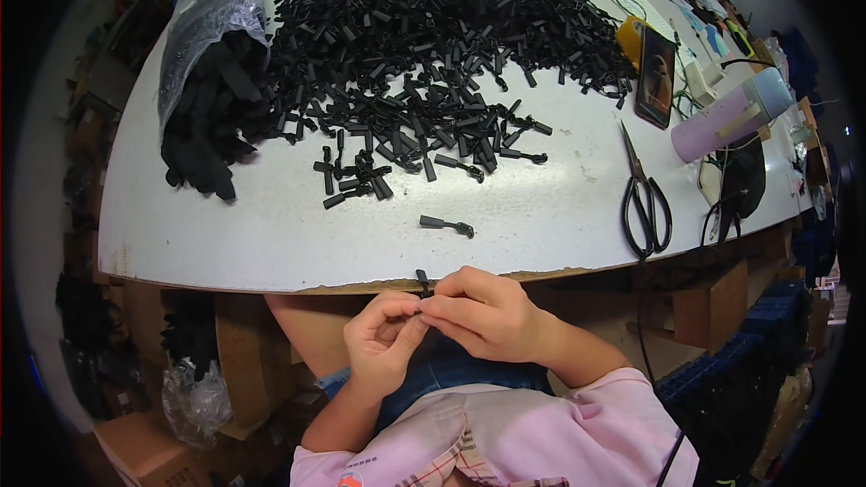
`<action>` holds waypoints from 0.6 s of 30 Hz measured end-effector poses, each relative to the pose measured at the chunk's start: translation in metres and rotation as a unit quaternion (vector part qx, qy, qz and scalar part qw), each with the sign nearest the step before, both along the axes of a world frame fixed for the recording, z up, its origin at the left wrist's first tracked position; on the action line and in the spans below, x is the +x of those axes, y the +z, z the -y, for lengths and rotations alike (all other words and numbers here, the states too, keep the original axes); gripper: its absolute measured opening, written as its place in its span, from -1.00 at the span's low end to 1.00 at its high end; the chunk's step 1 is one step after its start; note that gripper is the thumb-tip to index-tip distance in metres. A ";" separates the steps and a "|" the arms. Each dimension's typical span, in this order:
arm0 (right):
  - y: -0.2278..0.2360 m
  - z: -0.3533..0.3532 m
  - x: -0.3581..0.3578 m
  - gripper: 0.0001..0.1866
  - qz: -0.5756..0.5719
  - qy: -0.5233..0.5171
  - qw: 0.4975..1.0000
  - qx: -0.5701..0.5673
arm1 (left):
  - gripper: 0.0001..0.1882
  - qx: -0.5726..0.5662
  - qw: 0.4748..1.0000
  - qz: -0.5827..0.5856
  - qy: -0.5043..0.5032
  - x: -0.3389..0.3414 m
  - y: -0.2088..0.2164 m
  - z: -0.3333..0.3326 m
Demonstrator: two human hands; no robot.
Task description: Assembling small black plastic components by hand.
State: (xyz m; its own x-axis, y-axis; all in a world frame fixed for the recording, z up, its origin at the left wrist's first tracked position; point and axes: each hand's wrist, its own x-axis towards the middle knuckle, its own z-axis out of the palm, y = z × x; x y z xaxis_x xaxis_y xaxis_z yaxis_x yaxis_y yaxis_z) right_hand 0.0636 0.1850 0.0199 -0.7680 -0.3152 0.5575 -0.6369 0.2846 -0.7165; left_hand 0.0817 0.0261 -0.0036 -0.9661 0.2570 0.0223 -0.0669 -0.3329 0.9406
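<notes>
The left hand (379,343) and right hand (483,311) pinch together one small black piece (422,280); its flat end stands just beyond the fingertips (436,307), its lower part hidden between them. Probably the left should hold firmly while the right makes gentle movements.

The left forearm (347,417) and right forearm (580,345) angle inward; the left hand (383,343), fingers curled, and the right hand (487,314), bent over in a pinch, meet at the fingertips (431,307).
</notes>
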 end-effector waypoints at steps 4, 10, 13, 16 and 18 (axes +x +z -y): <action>-0.001 -0.002 0.002 -0.73 -0.041 0.009 0.998 0.050 | -0.85 -0.016 1.000 0.001 -0.024 -0.001 0.001 0.004; -0.007 0.005 0.003 -0.73 -0.018 0.001 1.000 0.019 | -0.82 0.027 0.999 0.042 0.015 0.001 -0.006 0.002; -0.006 0.011 0.005 -0.79 0.034 -0.038 0.998 -0.030 | -0.79 0.071 0.995 0.053 0.050 0.001 -0.002 -0.003; -0.009 0.013 0.013 -0.83 0.146 -0.061 0.982 -0.099 | -0.77 0.069 0.993 0.035 0.091 0.000 0.001 -0.004; -0.013 0.013 0.015 -0.85 0.229 -0.056 0.961 -0.141 | -0.77 0.024 0.996 -0.018 0.086 0.002 0.000 -0.004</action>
State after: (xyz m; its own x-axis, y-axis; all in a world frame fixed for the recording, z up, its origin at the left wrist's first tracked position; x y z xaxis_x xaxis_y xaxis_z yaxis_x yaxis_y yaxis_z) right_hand 0.0788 0.1720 0.0065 -0.9739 -0.1010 0.2034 -0.2122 0.0862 -0.9734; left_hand 0.0837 0.0297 -0.0038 -0.9942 0.0852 0.0654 0.0281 -0.3812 0.9241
